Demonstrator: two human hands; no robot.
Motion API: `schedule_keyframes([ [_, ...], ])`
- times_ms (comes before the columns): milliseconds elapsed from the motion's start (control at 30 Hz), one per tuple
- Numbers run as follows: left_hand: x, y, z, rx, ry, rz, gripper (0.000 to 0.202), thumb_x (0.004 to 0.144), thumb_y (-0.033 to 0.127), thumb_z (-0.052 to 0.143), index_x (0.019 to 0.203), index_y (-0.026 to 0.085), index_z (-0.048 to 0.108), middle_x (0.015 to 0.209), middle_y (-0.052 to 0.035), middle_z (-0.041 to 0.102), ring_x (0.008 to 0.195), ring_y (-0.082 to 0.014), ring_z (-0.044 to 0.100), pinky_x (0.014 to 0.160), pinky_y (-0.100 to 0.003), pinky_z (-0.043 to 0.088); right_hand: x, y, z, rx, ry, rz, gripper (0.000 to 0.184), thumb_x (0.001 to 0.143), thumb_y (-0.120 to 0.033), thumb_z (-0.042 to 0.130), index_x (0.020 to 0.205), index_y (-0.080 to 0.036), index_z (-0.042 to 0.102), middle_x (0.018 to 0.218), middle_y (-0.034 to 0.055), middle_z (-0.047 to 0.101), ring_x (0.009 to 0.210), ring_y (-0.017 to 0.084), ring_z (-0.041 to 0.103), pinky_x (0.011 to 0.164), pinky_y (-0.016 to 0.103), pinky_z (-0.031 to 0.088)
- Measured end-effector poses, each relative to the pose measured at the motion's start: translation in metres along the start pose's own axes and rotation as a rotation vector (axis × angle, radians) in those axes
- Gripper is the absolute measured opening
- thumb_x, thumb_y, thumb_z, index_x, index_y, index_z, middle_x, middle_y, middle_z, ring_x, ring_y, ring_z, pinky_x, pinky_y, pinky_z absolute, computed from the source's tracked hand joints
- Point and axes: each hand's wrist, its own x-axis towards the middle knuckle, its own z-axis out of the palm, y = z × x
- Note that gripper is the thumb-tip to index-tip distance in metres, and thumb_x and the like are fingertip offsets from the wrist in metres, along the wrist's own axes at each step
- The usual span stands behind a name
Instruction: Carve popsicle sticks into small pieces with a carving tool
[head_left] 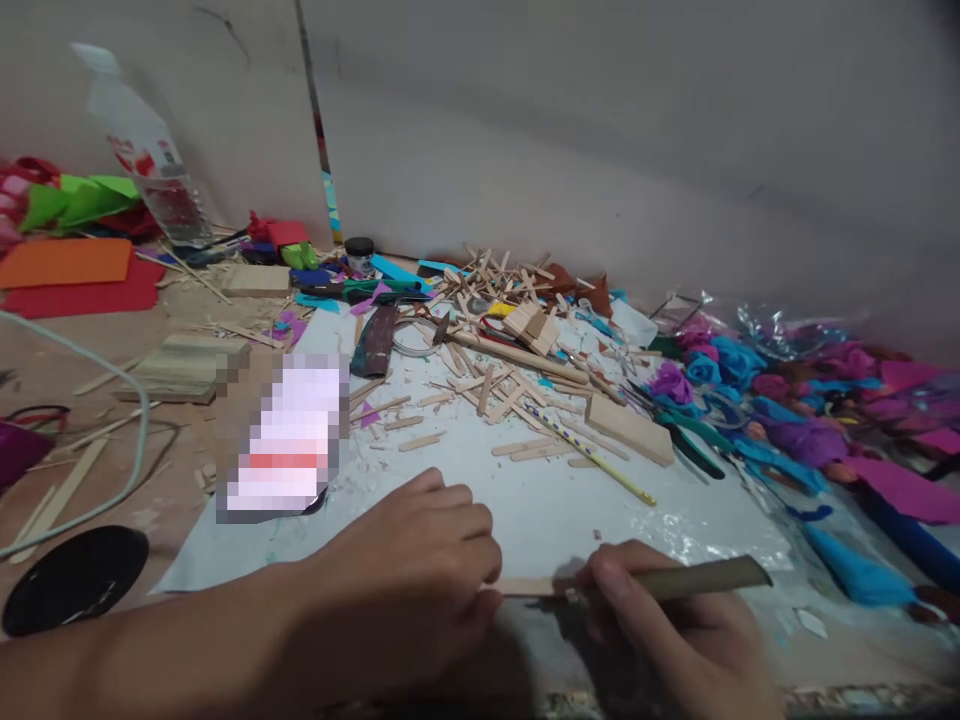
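Observation:
My left hand (431,550) is closed, its fingers curled and pinching one end of a flat wooden craft stick (529,586) near the table's front edge. Gripped in my right hand (667,630) is a slim tool with an olive-coloured handle (709,577), its back end pointing right. The tool's front end lies at the stick's right end, but fingers and shadow hide what the tip looks like. Under both hands is a white sheet (525,510). Just beyond them lie cut stick pieces (532,450) and a yellow patterned pencil (600,460).
A hammer (517,355), a pile of craft sticks (487,280) and a wooden block (628,428) lie farther back. A blurred-out phone (289,435) and black lid (79,580) are left. Paper flowers (727,365) crowd the right; a bottle (154,150) stands back left.

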Motion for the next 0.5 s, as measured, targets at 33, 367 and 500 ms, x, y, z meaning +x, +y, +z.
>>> schedule_keyframes([
  [33,0.001,-0.002,-0.002,0.011,-0.009,-0.013,0.014,0.108,0.025,0.072,0.095,0.021,0.072,0.098,-0.0023,0.078,0.093,-0.0217,0.067,0.084,-0.04,0.039,0.003,-0.003,-0.002,-0.021,-0.004,-0.032,0.055,0.09,-0.076,0.084,0.07,-0.025,0.082,0.06,0.0021,0.065,0.057,0.018,0.057,0.055,0.029,0.049],
  [367,0.024,-0.022,-0.008,0.019,-0.04,-0.05,0.017,0.114,0.02,0.063,0.105,0.019,0.078,0.102,-0.004,0.079,0.095,-0.0228,0.07,0.086,-0.038,0.046,0.066,-0.028,-0.003,-0.075,-0.308,-0.255,0.027,0.093,-0.05,0.084,0.084,-0.024,0.084,0.075,0.0021,0.077,0.063,0.018,0.063,0.055,0.029,0.049],
  [500,0.025,-0.029,0.001,-0.031,0.034,-0.047,0.016,0.114,0.02,0.065,0.107,0.02,0.079,0.104,-0.0041,0.079,0.096,-0.0223,0.07,0.087,-0.037,0.048,0.085,-0.031,0.001,-0.064,-0.416,-0.278,0.03,0.098,-0.052,0.082,0.088,-0.024,0.079,0.079,0.0004,0.072,0.066,0.017,0.062,0.059,0.028,0.051],
])
